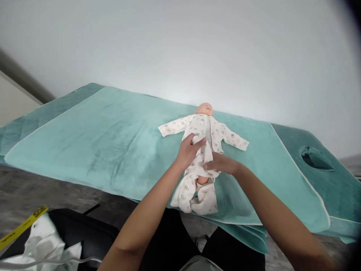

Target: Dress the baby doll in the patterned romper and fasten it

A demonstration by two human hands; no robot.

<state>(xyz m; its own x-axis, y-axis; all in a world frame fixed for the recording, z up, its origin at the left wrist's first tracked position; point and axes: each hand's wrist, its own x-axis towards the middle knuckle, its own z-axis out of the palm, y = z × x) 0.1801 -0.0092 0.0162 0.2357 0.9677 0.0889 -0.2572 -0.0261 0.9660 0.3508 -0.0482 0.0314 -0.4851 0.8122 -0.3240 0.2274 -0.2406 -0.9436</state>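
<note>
Along a pale wall (169, 45), a bed (121, 139) was covered in green; a doll (205, 109) was laid from back edge to front. Its jacket (217, 131) was pinched by the left hand (187, 151) and touched by the right hand (223, 163), whose grip could not be told.

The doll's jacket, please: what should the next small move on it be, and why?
Perhaps close the front of the jacket: it gapes along the chest of the doll, and the left hand and right hand are at the cloth below.

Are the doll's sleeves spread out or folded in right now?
Spread out: both sleeves extend sideways over the teal sheet.
</note>
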